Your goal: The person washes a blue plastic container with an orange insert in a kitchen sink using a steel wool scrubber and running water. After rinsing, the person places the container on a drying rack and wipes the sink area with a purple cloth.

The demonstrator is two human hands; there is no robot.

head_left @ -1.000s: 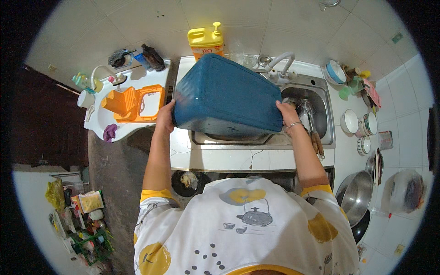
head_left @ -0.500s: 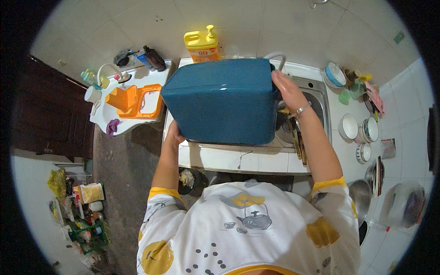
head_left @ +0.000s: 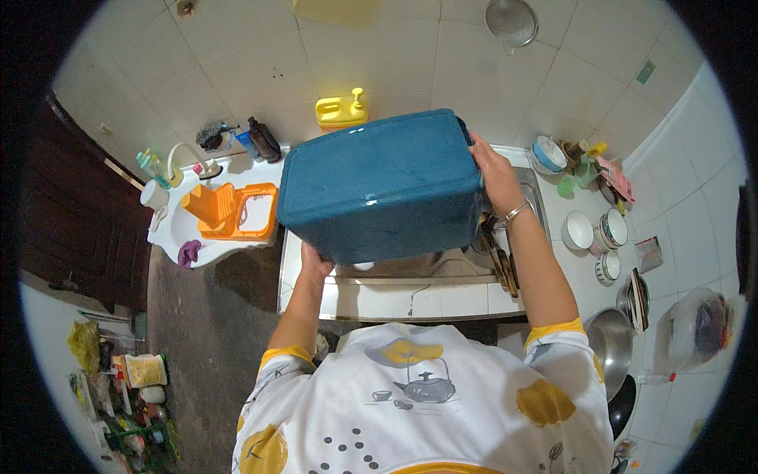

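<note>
A large dark blue plastic bin (head_left: 371,178), wet and shiny, is held on its side above the counter and the metal sink (head_left: 540,207). My right hand (head_left: 496,175) grips it at its right end, where a dark opening edge shows; a bracelet is on that wrist. My left hand (head_left: 317,261) supports its lower left corner, the fingers mostly hidden behind the bin. Under its right end, long-handled utensils (head_left: 505,265) lie at the sink. The bin hides most of the sink and its inside cannot be seen.
Behind the bin stands a yellow pump jug (head_left: 341,110). At left, a white washbasin (head_left: 170,229) holds an orange plastic rack (head_left: 237,213) and a purple cloth (head_left: 189,253). Bowls (head_left: 578,231) and a metal basin (head_left: 609,351) line the right counter. A strainer (head_left: 512,22) hangs on the wall.
The bin has tipped in my hands, so more of its upper long side shows. Both hands keep their hold. The view has tilted up, showing more wall.
</note>
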